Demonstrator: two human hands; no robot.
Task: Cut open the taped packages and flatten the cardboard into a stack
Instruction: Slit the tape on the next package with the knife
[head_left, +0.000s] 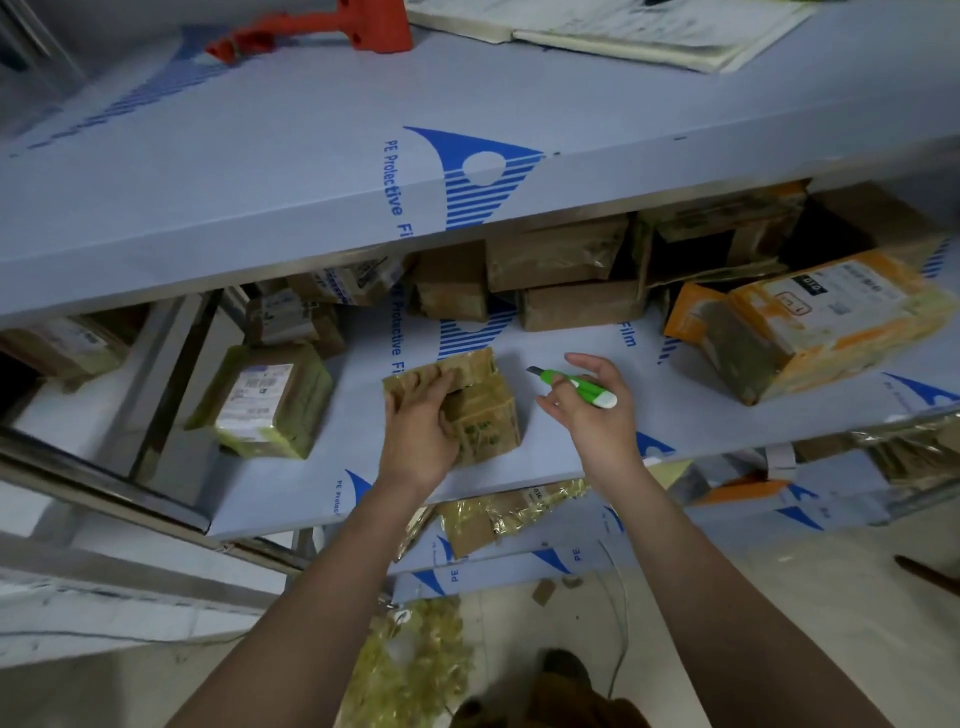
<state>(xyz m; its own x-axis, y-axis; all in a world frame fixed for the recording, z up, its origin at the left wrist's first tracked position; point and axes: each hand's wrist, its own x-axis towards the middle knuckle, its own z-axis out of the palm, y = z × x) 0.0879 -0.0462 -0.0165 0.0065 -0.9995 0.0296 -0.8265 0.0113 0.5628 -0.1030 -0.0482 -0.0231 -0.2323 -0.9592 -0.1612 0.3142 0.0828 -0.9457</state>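
A small taped cardboard package (480, 410) sits on the middle shelf (571, 447), its top flap lifted. My left hand (418, 415) grips its left side, fingers curled over the flap. To the right, my right hand (592, 400) holds a green and white utility knife (574, 384) with the blade pointing left, a short gap from the package. Another taped package with a white label (265, 400) lies to the left. An orange and white taped package (810, 322) lies on the right.
Several more taped boxes (561, 280) crowd the back of the shelf under the upper shelf (311, 171). Crumpled tape and cardboard scraps (493, 519) lie on the lower shelf and on the floor (410, 660). An orange tool (332, 26) and papers (623, 31) rest above.
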